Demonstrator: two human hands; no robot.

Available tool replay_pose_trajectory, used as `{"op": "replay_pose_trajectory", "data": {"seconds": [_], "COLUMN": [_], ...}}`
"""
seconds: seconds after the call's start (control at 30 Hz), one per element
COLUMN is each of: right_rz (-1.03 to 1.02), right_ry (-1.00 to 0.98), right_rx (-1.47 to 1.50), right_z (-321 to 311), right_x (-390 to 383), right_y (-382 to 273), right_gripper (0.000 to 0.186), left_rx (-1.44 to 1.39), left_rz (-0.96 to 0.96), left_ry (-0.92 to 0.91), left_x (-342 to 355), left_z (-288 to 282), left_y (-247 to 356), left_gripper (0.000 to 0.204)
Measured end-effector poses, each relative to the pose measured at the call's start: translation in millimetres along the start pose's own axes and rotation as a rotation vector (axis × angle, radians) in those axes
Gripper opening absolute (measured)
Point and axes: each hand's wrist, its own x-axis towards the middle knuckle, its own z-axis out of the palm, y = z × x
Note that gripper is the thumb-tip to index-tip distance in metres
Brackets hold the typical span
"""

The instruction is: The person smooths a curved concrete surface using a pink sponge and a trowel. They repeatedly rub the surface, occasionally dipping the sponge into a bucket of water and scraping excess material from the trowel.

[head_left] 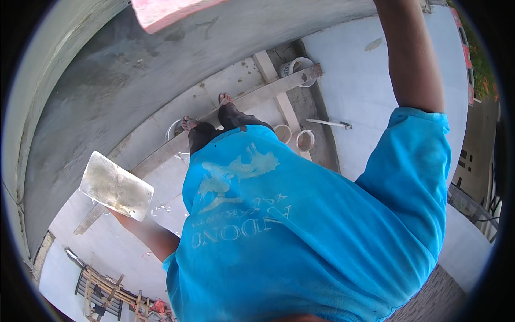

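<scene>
A pale rectangular plastering hawk, smeared with grey, is held out at the left, tilted. My left hand is beneath it, closed on it as far as I can see; the board hides most of the fingers. My right arm reaches up past the top edge, so that hand is out of the picture. Part of a pink flat-sided block juts in at the top, in front of the wall; what holds it does not show. Grey, patchy plaster covers the wall.
My feet stand on a plank above the floor, with a crossing beam beside it. Several buckets stand below, one white bucket near the plank's end. A white pipe sticks out at right. Bamboo poles lean at lower left.
</scene>
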Motion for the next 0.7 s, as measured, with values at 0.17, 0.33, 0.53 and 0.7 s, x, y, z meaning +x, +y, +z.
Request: {"op": "replay_pose_trajectory", "data": {"seconds": [0.17, 0.33, 0.53, 0.7], "right_rz": [0.083, 0.030, 0.083, 0.550], "right_ry": [-0.075, -0.178, -0.318, -0.377], "right_rx": [0.185, 0.547, 0.842, 1.866], "right_z": [-7.3, 76.8, 261.5, 371.7], "right_x": [-52.7, -6.1, 20.6, 38.6], "right_y": [-44.7, -42.5, -42.3, -132.4], "right_gripper": [0.061, 0.047, 0.044, 0.046], "left_rx": [-0.026, -0.437, -1.254, -1.686], "left_rz": [0.167, 0.177, 0.188, 0.094], "left_ry": [0.304, 0.318, -0.231, -0.671], "left_x": [-31.3, -113.4, -206.4, -209.5], "left_z": [-69.3, -99.3, -43.4, -1.8], "left_y": [-33.4, -68.1, -102.7, -123.3], "left_gripper": [0.047, 0.046, 0.052, 0.057]}}
